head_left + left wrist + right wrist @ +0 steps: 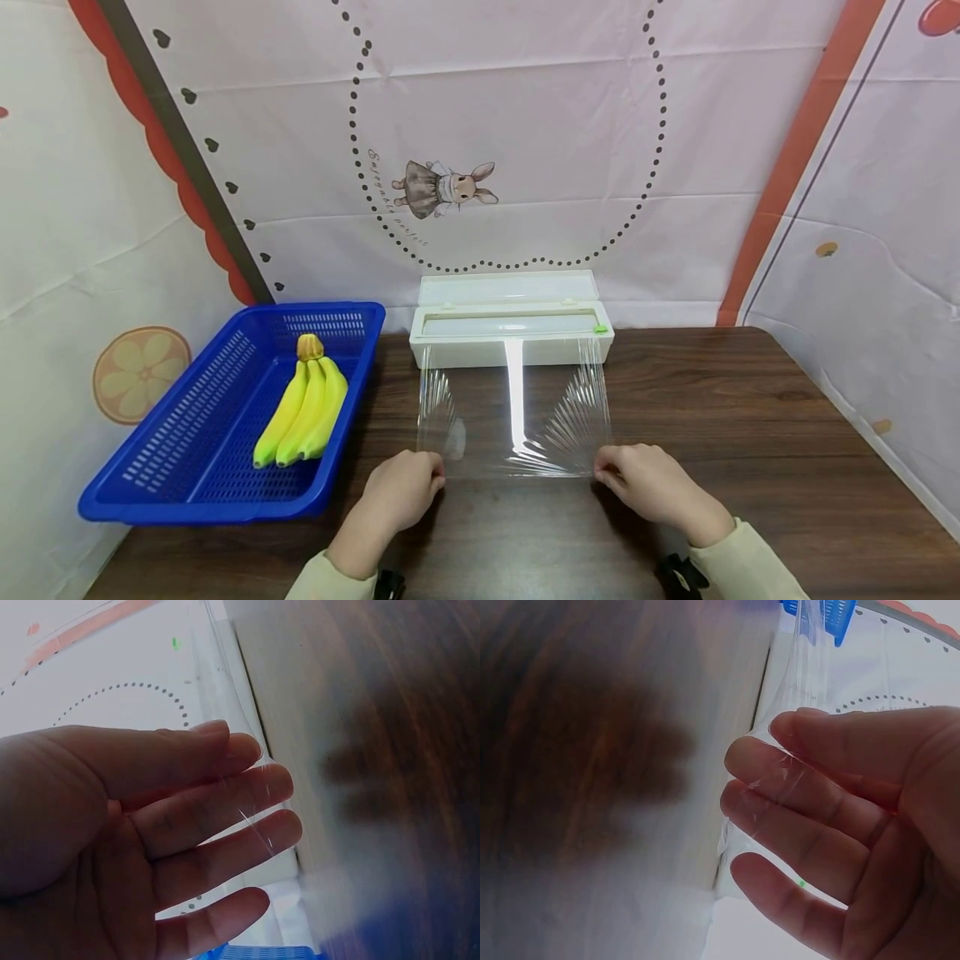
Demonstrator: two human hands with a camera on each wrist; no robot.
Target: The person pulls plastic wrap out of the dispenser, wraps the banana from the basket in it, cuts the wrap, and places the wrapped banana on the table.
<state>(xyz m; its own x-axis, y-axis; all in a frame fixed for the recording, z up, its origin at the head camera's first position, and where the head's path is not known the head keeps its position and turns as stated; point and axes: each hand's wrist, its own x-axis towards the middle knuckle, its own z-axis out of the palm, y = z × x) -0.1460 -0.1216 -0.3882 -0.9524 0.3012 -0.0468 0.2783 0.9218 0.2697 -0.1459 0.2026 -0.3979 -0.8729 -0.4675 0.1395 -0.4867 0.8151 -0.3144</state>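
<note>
A clear sheet of plastic wrap (487, 417) stretches from a white wrap dispenser (513, 352), whose lid (506, 288) stands raised at the back. My left hand (405, 487) pinches the sheet's near left corner between thumb and index finger. At the near right corner, my right hand (648, 483) pinches it the same way. Both wrist views show the film passing over the other fingers of the left hand (172, 810) and right hand (832, 817). Creases fan out from both corners. A small green piece (600, 329) sits on the dispenser's right end.
Left of the dispenser, a blue plastic basket (187, 392) holds a bunch of yellow bananas (311, 408). Everything stands on a dark wooden table (750, 417). A printed cloth (562, 150) hangs behind and at both sides.
</note>
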